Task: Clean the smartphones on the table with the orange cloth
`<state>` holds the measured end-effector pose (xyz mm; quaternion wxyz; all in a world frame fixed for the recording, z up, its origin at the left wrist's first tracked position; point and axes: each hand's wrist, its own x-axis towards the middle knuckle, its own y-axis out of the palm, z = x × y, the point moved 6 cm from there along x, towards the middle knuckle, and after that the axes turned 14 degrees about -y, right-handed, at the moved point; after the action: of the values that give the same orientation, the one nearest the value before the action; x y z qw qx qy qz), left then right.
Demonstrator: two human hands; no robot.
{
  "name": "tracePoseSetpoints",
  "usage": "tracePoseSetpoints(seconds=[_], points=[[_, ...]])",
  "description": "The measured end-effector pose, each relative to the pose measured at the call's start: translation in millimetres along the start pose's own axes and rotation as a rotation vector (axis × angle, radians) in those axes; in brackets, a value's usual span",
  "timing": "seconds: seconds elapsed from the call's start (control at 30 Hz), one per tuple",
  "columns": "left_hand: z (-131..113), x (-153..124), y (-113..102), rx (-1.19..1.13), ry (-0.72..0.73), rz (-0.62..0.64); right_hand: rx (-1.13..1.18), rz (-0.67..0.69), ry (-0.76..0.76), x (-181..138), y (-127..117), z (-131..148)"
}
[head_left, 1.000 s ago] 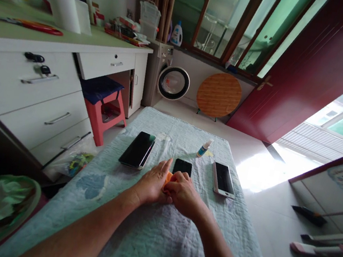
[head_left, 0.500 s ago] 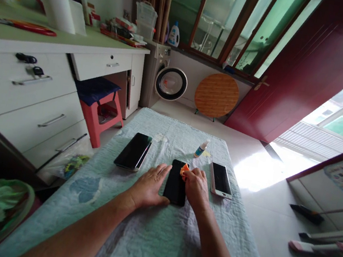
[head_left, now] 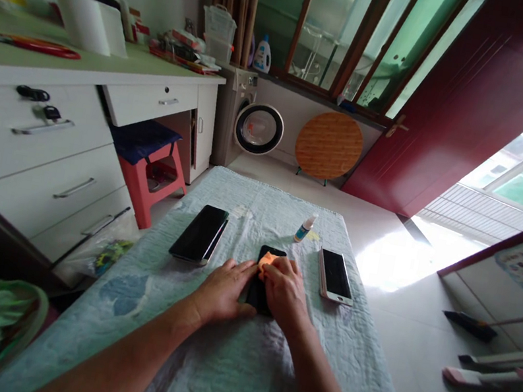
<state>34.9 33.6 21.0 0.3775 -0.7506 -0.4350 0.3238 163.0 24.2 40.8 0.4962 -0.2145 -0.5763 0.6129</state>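
Note:
A black smartphone [head_left: 257, 295] lies face up on the cloth-covered table, partly hidden under my hands. My left hand [head_left: 224, 291] holds it by its left side, the thumb at the lower corner and the fingers farther up along the edge. Bunched in the fingers of my right hand [head_left: 286, 291] is an orange cloth [head_left: 266, 262], pressed on the upper part of the screen. Beyond the phone stands a small spray bottle [head_left: 305, 228]. To the right lies a white smartphone [head_left: 336, 275]; to the left, a larger dark phone [head_left: 201, 233] rests on another flat item.
A pale blue quilted cloth [head_left: 221, 376] covers the table. At left are white drawers [head_left: 46, 166], a red stool [head_left: 155, 171] and a green-rimmed bin [head_left: 38, 312]. A washing machine [head_left: 229, 110], a round wooden tabletop [head_left: 330, 146] and a red door [head_left: 437, 105] stand beyond.
My right hand has moved left across the phone screen with the orange cloth, toward the left edge. My left hand stays at the phone's side. The view has shifted slightly.

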Motion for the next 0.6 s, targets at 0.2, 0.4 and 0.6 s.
tracePoseSetpoints(seconds=[0.2,0.4,0.6], points=[[0,1,3,-0.012,0.035,-0.034,-0.018,0.061,0.003,12,21,-10],[-1,1,2,0.011,0.008,-0.017,-0.089,0.042,0.104,12,21,-22],[1,0,1,0.007,-0.027,0.001,-0.167,0.037,0.217,6,12,-28]])
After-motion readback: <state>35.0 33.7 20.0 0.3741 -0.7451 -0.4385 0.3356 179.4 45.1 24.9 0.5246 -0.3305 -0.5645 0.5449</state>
